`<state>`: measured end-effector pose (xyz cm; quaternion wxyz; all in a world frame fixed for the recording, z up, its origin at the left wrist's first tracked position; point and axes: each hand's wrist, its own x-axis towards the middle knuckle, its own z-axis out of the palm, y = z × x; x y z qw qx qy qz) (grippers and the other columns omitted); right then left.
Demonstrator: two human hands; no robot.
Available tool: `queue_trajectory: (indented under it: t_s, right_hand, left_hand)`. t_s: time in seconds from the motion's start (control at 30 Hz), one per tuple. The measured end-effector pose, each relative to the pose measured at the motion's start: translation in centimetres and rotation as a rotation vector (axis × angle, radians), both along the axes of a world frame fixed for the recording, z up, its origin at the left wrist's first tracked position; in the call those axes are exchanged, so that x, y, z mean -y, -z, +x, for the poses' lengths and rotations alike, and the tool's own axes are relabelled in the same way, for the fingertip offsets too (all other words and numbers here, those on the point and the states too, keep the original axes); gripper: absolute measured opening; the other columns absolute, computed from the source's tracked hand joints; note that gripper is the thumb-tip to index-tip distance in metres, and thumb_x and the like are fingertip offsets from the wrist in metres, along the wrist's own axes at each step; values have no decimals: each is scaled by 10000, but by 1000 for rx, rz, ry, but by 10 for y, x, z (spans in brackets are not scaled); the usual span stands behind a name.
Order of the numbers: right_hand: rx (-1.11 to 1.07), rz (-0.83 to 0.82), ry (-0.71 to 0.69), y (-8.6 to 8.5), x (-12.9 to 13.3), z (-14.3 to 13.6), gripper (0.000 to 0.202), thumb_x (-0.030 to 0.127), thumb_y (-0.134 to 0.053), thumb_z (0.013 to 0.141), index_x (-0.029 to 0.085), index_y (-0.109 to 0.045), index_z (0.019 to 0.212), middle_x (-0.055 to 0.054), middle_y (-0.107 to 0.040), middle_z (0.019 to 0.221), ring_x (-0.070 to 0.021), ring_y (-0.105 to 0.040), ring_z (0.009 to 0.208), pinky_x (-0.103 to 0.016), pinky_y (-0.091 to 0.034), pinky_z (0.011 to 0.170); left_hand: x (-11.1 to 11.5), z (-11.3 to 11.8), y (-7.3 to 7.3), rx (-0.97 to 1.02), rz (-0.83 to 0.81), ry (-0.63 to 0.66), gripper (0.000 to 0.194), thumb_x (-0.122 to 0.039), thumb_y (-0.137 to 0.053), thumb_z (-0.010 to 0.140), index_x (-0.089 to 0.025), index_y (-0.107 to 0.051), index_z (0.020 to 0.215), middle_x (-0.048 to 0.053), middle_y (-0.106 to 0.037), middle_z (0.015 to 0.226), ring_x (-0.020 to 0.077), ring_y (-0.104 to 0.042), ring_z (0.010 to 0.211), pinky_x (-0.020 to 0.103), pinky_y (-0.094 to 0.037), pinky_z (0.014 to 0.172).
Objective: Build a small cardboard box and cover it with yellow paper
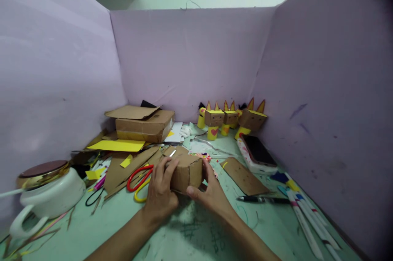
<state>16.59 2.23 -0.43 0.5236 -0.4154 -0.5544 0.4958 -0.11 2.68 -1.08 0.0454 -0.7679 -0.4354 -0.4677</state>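
Between my two hands is a small brown cardboard box [186, 171] with rough cut edges. My left hand [161, 185] wraps its left side, fingers over the top. On the right side, my right hand [210, 185] grips it with the thumb at the near face and the fingers behind. The underside of the box is hidden. Close by my left hand lie scissors [141, 178] with red and yellow handles, partly covered by the hand. Beyond my right hand rests a flat cardboard strip [244, 177] with a bit of yellow on it.
A white lidded mug [52, 193] stands at the left. Behind are a large cardboard box [144, 128], yellow paper [116, 145] and scraps. Cardboard-headed figures [215, 118] stand at the back. A phone [258, 150], a black pen [262, 199] and markers [307, 216] lie right. Purple walls enclose the table.
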Motion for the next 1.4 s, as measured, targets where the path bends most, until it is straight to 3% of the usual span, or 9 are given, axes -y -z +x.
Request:
queue_trajectory:
  t_s: [0.13,0.3,0.4,0.5,0.63,0.77,1.0,1.23,1.4]
  right_hand:
    - [-60,26,-7,3,-7,7,997,429,-815,516,208,-304,1343,-152,-394,1404,-319,-363,1296,-467,-312,1049]
    - [-250,136,-201,-1,-20,21,1033,413,-859,471,264,-319,1339,-117,-328,1457,-293,-306,1342,-451,-276,1079]
    - [-249,197,-310,0,-23,24,1035,397,-868,472,276,-320,1341,-109,-312,1464,-273,-278,1358,-433,-244,1094]
    - [-163,229,-361,2,-21,25,1031,404,-847,526,286,-274,1375,-109,-263,1485,-253,-236,1376,-418,-235,1094]
    - [-12,193,-304,-1,-13,25,1139,471,-830,524,295,-158,1427,-120,-191,1508,-269,-225,1375,-441,-264,1071]
    - [89,176,-211,-7,-7,21,1027,467,-808,555,267,-261,1401,-122,-253,1479,-292,-242,1361,-447,-322,1035]
    - [104,121,-157,-4,-9,18,1099,342,-838,478,205,-238,1388,-157,-306,1439,-314,-325,1309,-430,-398,980]
    - [116,158,-156,-5,-9,18,1054,306,-845,458,240,-299,1356,-123,-340,1420,-290,-365,1286,-426,-380,1006]
    - [183,173,-145,3,-11,20,1109,322,-858,461,271,-269,1399,-99,-340,1432,-291,-347,1303,-441,-299,1060]
  left_hand:
    - [5,1,1,90,-65,132,823,-17,-488,645,-242,-241,1398,128,-348,1375,315,-327,1294,530,-272,1061]
    - [0,-7,-3,586,-513,503,959,-348,-652,680,-197,-86,1440,156,-216,1490,336,-203,1372,496,-214,1101]
    - [-1,-8,-10,643,-693,608,1138,-490,-744,581,-180,-71,1444,167,-211,1498,359,-173,1377,487,-191,1107]
    - [0,-6,-13,594,-691,568,1158,-452,-774,565,-168,-69,1438,179,-250,1477,360,-249,1351,487,-205,1103]
    - [0,-4,-9,457,-627,461,1130,-322,-781,570,-188,-60,1431,170,-249,1473,347,-303,1326,483,-237,1092]
    - [-3,-6,0,332,-567,368,1087,-297,-776,576,-205,-97,1420,161,-247,1467,346,-304,1320,489,-247,1086]
    - [-5,-4,4,335,-568,366,1007,-283,-774,556,-219,-184,1370,158,-368,1377,341,-407,1247,487,-324,1044]
    - [-10,-9,14,395,-604,373,1054,-478,-711,619,-254,-88,1440,161,-310,1446,377,-363,1287,533,-345,1024]
    - [-4,-8,14,275,-396,219,543,-506,-673,672,-285,-592,1162,79,-410,1403,357,-357,1299,510,-301,1061]
